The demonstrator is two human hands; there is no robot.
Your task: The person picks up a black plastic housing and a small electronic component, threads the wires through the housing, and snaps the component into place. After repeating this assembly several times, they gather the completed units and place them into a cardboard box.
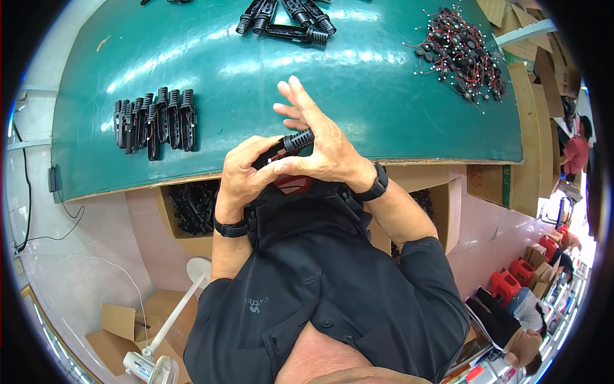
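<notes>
My left hand is closed around a black plastic housing with a ribbed, coil-like end. A bit of red wire and a small white tip show at its open side. My right hand is spread, fingers stretched up and away, its thumb reaching along the near side of the housing. The ribbed end lies in the gap between that thumb and the fingers. How firmly the right thumb presses is hard to tell. Both hands are just above the near edge of the green table.
Similar black housings stand in a row at left; more lie at the far edge. A heap of small round black parts with red wires sits at far right. Boxes of black parts are beneath the table. A white fan stands lower left.
</notes>
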